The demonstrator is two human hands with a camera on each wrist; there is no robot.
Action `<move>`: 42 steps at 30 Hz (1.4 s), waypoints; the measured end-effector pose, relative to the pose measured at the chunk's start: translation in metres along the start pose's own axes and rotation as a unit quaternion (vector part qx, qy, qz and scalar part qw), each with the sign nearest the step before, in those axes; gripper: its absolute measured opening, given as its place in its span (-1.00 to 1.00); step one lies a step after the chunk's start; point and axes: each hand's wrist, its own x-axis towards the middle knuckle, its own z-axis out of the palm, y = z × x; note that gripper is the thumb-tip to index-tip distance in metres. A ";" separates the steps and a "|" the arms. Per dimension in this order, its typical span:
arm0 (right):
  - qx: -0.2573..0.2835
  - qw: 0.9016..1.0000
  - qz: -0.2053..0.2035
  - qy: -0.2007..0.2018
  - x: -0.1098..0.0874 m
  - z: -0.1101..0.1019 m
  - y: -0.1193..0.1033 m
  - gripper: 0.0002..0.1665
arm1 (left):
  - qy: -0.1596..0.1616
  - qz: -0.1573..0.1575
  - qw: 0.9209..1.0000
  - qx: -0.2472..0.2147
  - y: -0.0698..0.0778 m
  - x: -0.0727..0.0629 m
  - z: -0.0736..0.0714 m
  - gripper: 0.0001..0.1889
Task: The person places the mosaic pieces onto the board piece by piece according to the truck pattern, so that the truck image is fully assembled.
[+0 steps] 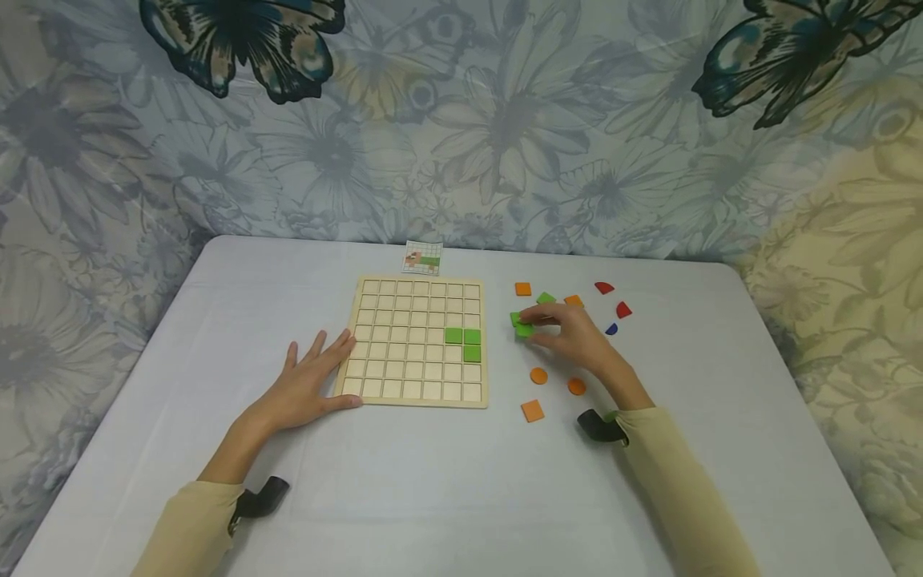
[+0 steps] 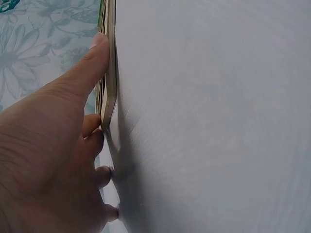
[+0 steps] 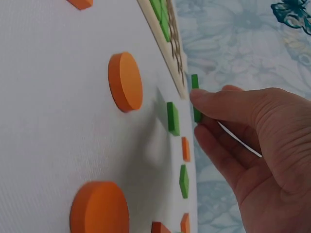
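My left hand [image 1: 306, 389] lies with spread fingers at the left edge of a wooden grid board [image 1: 425, 403]. Its thumb rests on the board's near left corner, which the left wrist view shows from the side. Right of the board, my right hand [image 1: 573, 332] pinches a green square tile [image 3: 195, 81] between thumb and fingers, lifted off the table. Just beyond the held tile lies another green tile [image 3: 173, 119], with a further green tile [image 1: 546, 297] behind it. Three green squares [image 1: 472, 353] sit in cells at the board's right side.
A small picture card [image 1: 421, 258] lies behind the board. Orange squares [image 1: 533, 411], orange discs [image 1: 538, 376], red wedge pieces [image 1: 604, 287] and a blue piece [image 1: 611, 328] are scattered around my right hand. Patterned cloth [image 1: 497, 144] hangs behind the white table [image 1: 433, 489].
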 end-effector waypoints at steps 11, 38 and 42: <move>0.006 1.000 -0.017 -0.005 0.005 0.015 -0.011 -0.54 | 0.006 0.004 1.000 0.001 0.000 0.000 0.001 0.08; 0.026 0.997 -0.045 -0.049 0.026 0.051 -0.034 -0.59 | -0.001 0.001 1.000 -0.004 -0.002 0.002 0.001 0.09; 0.037 0.996 -0.042 -0.063 0.027 0.057 -0.038 -0.59 | 0.001 0.004 1.000 0.001 -0.003 0.002 0.002 0.09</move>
